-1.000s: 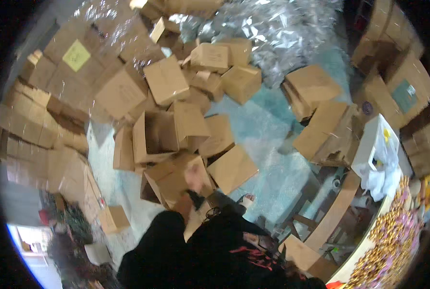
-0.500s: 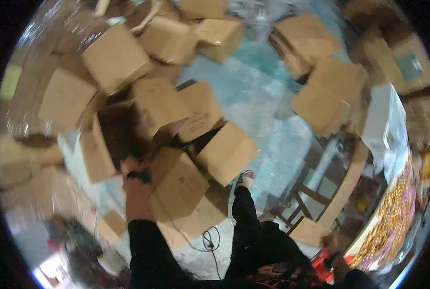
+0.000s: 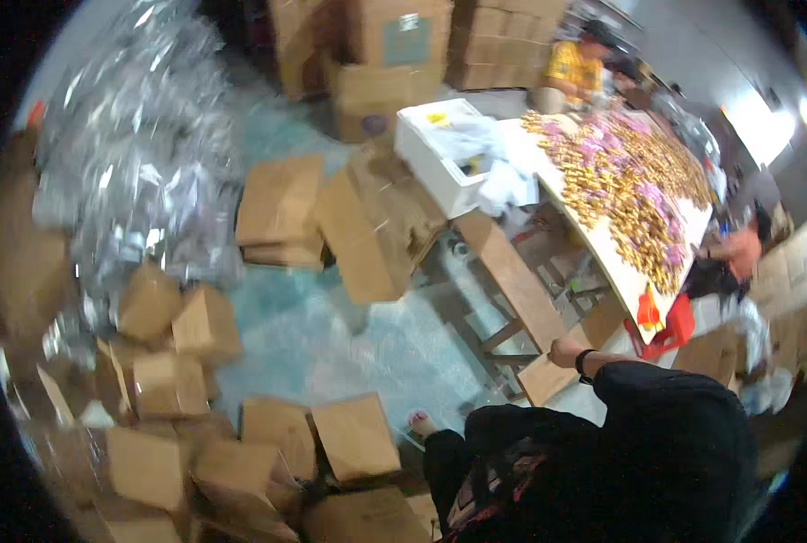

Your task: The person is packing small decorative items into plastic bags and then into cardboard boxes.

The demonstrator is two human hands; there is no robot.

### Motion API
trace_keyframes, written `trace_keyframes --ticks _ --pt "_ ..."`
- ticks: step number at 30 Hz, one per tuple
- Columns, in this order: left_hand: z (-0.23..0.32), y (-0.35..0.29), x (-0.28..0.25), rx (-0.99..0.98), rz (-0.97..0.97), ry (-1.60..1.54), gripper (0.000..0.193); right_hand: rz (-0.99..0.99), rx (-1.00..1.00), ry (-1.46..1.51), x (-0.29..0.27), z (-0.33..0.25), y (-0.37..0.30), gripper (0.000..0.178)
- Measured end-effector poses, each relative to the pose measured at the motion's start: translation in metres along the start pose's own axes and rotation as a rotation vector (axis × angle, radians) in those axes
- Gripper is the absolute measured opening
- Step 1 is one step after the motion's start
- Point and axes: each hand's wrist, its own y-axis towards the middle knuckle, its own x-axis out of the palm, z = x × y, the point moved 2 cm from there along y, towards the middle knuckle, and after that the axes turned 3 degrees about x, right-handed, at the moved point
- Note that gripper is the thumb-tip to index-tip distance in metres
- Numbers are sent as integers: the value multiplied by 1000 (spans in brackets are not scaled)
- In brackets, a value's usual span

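My right hand (image 3: 566,351), with a black band at the wrist, is over the end of a low wooden bench (image 3: 512,276). Its fingers look curled; what they hold, if anything, does not show, nor whether they touch the wood. Down among the cartons at the lower left, my left hand (image 3: 284,472) is a smeared patch, largely hidden, its fingers unreadable. Around it are brown cardboard cartons, among them one (image 3: 356,436) to its right and one (image 3: 146,466) further left.
A table (image 3: 616,294) heaped with gold and pink wrapped pieces (image 3: 621,190) stands right, beside a white foam box (image 3: 426,154) and red stool (image 3: 673,330). Flattened cartons (image 3: 281,204) lie mid-floor. Clear plastic bags (image 3: 141,154) pile up far left. A person in yellow (image 3: 574,68) sits beyond the table.
The view has swung right, bringing the table and the people into sight. The cartons now lie at the lower left. My right hand shows higher, by the bench; my left is harder to see.
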Motion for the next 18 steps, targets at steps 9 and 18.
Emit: trace_keyframes --ticks 9,18 --pt "-139 136 -295 338 -157 590 43 7 369 937 135 33 -17 38" --pt "248 321 -639 605 -120 1077 55 -332 410 889 262 -36 -93 41"
